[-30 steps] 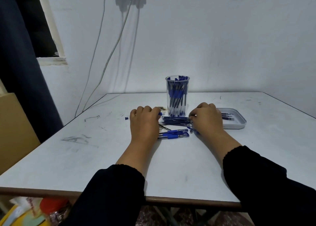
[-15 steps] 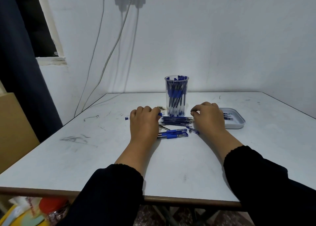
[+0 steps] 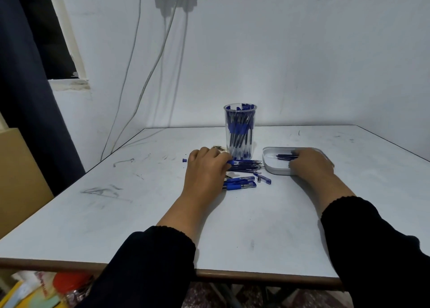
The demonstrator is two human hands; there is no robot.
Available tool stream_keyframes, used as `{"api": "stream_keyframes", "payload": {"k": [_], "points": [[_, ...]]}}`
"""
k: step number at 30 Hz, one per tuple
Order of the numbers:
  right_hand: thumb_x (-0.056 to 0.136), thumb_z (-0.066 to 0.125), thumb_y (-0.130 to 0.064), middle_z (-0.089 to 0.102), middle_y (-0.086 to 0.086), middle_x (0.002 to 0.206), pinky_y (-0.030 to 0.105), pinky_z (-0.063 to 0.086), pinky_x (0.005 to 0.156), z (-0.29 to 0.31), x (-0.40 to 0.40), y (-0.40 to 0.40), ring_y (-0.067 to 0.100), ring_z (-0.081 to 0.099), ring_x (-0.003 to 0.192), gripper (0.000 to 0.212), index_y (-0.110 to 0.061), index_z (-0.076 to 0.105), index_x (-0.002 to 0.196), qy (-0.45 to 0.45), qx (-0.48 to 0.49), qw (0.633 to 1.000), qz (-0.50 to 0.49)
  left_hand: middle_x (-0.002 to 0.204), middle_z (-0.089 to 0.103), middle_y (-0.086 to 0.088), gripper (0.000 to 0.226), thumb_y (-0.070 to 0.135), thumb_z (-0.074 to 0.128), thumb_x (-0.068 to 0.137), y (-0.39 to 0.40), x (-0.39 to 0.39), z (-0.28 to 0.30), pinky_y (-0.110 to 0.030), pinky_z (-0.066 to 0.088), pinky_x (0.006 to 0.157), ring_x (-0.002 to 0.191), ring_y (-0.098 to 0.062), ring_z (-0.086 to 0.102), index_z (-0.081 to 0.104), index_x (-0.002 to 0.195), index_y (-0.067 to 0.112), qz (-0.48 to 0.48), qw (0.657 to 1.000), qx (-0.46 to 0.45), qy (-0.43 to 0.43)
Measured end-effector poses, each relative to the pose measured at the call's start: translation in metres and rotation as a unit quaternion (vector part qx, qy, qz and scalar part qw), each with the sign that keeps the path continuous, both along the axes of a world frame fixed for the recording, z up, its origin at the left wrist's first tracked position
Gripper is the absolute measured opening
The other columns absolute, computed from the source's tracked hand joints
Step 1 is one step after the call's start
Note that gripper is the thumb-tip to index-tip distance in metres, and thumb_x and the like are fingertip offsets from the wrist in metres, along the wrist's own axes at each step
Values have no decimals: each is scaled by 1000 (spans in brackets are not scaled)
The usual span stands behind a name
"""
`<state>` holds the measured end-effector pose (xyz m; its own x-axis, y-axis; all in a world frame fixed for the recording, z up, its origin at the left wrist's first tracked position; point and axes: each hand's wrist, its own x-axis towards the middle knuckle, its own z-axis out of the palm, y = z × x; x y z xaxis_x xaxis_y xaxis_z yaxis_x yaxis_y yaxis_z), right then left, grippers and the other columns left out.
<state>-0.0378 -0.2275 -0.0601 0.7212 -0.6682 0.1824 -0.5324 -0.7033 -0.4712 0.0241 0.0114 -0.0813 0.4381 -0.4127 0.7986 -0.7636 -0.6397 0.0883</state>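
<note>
Sorting refills [image 3: 285,156] into tray [image 3: 275,171].
Light, bendy: I'd pinch mid-length. My right hand [image 3: 310,165] hides its grip; left hand [image 3: 204,168] clasps a pen [image 3: 230,162].

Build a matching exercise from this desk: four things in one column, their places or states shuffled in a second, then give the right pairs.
Things
1. clear plastic cup
2. shallow grey plastic tray
3. small loose blue cap
4. left hand

Places or states
A. lies alone on the white table, left of both hands
B. pinches a blue pen piece
C. stands upright, packed with blue pens
D. holds thin dark refills, right of the cup

Pairs: 1-C, 2-D, 3-A, 4-B
</note>
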Motion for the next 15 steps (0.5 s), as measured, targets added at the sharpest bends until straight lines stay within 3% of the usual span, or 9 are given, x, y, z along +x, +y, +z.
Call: {"api": "stream_keyframes", "payload": {"k": [2, 8, 15], "points": [[85, 51, -11, 66, 1, 110, 23, 38, 65, 0, 2, 0, 22, 55, 90, 30, -24, 70, 105, 36, -24, 999, -1, 77, 63, 2, 10, 9, 71, 81, 0, 0, 0, -34, 34, 75, 74, -25, 53, 68, 86, 17, -1, 1000, 2, 1], [85, 51, -10, 65, 2, 107, 24, 37, 69, 1, 4, 0, 25, 59, 99, 33, -26, 71, 106, 33, -19, 999, -13, 78, 63, 1, 10, 9, 71, 81, 0, -1, 0, -36, 36, 75, 75, -25, 53, 67, 86, 17, -5, 1000, 4, 3], [83, 55, -14, 65, 4, 98, 26, 40, 66, 0, 8, -3, 25, 53, 77, 23, -21, 73, 96, 33, 1, 998, -48, 78, 63, 1, 10, 9, 71, 81, 0, -1, 0, -36, 36, 75, 75, -25, 53, 67, 87, 17, -5, 1000, 3, 5]]}}
